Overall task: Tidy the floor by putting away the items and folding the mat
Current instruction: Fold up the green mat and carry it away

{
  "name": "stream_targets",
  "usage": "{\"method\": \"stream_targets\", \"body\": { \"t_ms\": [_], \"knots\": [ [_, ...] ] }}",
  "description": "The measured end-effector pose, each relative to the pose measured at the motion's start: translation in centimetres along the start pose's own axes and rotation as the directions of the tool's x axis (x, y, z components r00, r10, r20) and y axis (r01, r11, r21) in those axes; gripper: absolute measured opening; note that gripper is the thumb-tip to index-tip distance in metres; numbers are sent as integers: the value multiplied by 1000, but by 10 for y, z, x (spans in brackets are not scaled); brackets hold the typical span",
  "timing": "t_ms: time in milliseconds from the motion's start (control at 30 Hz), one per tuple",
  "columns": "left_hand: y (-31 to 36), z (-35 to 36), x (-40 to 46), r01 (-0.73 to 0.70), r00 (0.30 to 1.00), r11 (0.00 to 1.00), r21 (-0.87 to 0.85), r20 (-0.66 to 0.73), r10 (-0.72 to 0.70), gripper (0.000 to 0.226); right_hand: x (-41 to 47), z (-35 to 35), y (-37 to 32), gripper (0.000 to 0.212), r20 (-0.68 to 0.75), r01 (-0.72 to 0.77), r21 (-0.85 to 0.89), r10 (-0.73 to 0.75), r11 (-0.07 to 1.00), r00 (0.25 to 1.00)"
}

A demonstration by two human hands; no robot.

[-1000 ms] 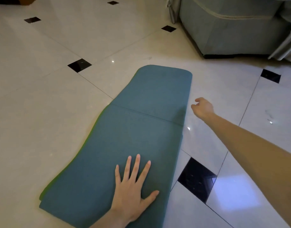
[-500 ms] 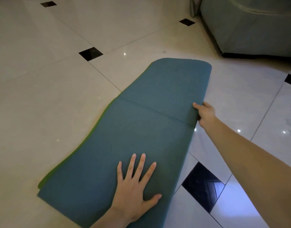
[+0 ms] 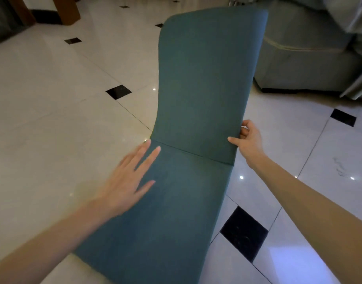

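A long teal mat point(image 3: 176, 201) lies on the tiled floor, running from the near centre away from me. Its far section point(image 3: 206, 78) stands raised, bent upward at a crease across the middle. My right hand point(image 3: 247, 140) grips the right edge of that raised section just above the crease, thumb on the front face. My left hand point(image 3: 130, 181) hovers flat and open over the mat's left edge, fingers spread and pointing toward the crease. It looks blurred, and I cannot tell whether it touches the mat.
A grey-green sofa point(image 3: 309, 58) with draped fabric stands at the back right. Wooden furniture legs point(image 3: 67, 9) are at the back left. The floor point(image 3: 53, 119) is glossy pale tile with small black diamond insets point(image 3: 243, 234).
My right hand took hold of the mat's right edge and lifted the far section upright. My left hand left the near end and moved forward to the crease.
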State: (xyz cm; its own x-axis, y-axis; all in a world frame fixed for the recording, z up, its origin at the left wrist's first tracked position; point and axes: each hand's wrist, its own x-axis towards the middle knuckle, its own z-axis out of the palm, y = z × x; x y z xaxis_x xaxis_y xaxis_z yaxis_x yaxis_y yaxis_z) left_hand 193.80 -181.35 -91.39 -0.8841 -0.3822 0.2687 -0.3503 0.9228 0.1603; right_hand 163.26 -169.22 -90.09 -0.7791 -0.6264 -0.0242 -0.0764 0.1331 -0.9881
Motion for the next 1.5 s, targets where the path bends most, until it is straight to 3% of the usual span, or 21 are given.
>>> {"method": "stream_targets", "body": {
  "t_ms": [133, 200, 300, 400, 567, 700, 833, 933, 1067, 1200, 1367, 1500],
  "knots": [
    [-4, -73, 44, 209, 926, 977, -37, -312, -210, 112, -17, -1, 6, 32, 4, -2, -115, 2, 993, 1000],
    [3, -108, 63, 225, 890, 974, -25, -402, -216, 124, -22, -3, 7, 38, 5, -14, -167, 15, 986, 1000],
    [13, -145, 84, 143, 887, 990, -1, -443, -129, 131, -28, -7, 7, 51, -10, -27, -284, 25, 958, 1000],
    [26, -171, 94, -3, 919, 999, 41, -394, 19, 132, -36, -9, 10, 49, -39, -21, -421, 5, 907, 999],
    [48, -191, 92, -200, 929, 943, 265, -255, 269, 129, -56, -5, 11, 38, -3, 39, -503, -47, 863, 999],
    [50, -192, 90, -243, 945, 933, 266, -151, 289, 131, -64, -3, 12, 28, 68, 70, -580, -38, 811, 997],
    [48, -185, 80, -309, 951, 939, 151, 69, 302, 132, -69, -2, 15, 24, 82, 70, -610, -25, 790, 996],
    [43, -173, 65, -330, 943, 934, 139, 102, 318, 127, -69, -1, 16, 20, 101, 106, -611, -56, 784, 993],
    [37, -160, 41, -390, 917, 904, 175, -17, 399, 100, -70, -1, 21, 26, 76, 96, -633, -62, 768, 995],
    [31, -141, 2, -283, 945, 957, 67, -151, 290, 95, -75, -4, 23, 22, 143, 163, -585, -96, 795, 985],
    [15, -111, -32, -336, 922, 942, -11, -206, 327, 43, -68, -15, 32, 42, 302, 254, -658, -61, 709, 951],
    [6, -94, -46, -386, 909, 922, -30, -184, 375, 34, -65, -13, 13, 63, 356, 219, -697, 64, 682, 932]
  ]
}}
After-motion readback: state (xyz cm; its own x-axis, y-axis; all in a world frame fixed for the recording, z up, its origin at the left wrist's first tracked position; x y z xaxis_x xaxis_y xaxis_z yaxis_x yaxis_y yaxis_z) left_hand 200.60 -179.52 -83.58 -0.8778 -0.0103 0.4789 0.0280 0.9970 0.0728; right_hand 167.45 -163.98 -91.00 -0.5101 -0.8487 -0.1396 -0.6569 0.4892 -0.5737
